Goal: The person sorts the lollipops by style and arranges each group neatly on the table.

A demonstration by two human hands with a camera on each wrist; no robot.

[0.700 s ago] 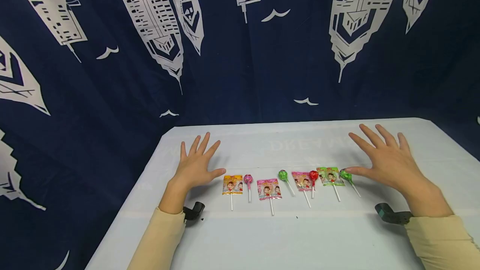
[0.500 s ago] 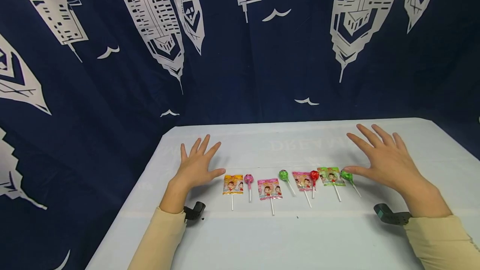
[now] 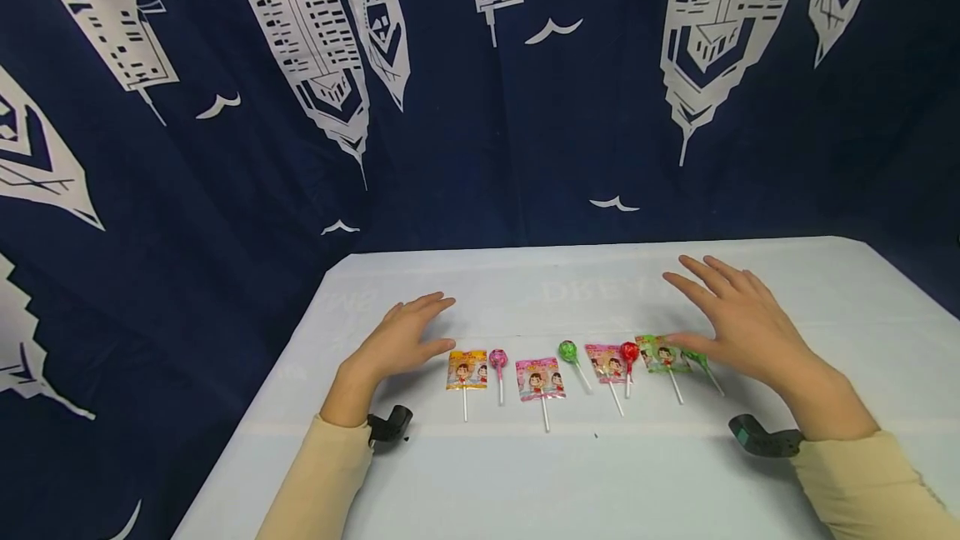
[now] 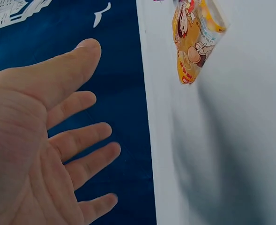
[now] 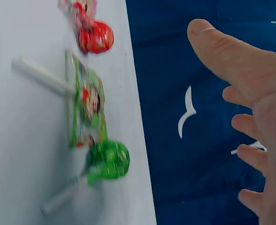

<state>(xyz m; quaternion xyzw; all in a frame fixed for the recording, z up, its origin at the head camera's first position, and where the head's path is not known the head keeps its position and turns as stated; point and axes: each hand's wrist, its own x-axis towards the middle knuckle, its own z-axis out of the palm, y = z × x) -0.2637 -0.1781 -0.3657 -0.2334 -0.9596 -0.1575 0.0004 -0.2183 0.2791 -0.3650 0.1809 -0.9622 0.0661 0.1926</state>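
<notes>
Several wrapped lollipops lie in a row across the white table. My left hand [image 3: 397, 344] hovers empty at the row's left end, thumb near the orange flat-packet lollipop [image 3: 467, 369]. Beside that lie a pink ball lollipop [image 3: 498, 358], a pink packet lollipop [image 3: 539, 379] and a green ball lollipop [image 3: 567, 351]. Further right are another pink packet lollipop [image 3: 603, 362], a red ball lollipop [image 3: 629, 352] and a green packet lollipop [image 3: 652, 352]. My right hand [image 3: 750, 332], also empty, is above the right end; its thumb partly covers a second green ball lollipop [image 5: 110, 159] in the head view.
The white table [image 3: 525, 482] has a far edge against a dark blue curtain [image 3: 480, 157] printed with white buildings and birds. A black wrist camera sits at each wrist, the left one [image 3: 390, 423] and the right one [image 3: 761, 437].
My right hand has moved left, over the row's right end. My left hand's spread fingers have drawn together and tilted to the right. The lollipops have stayed in place.
</notes>
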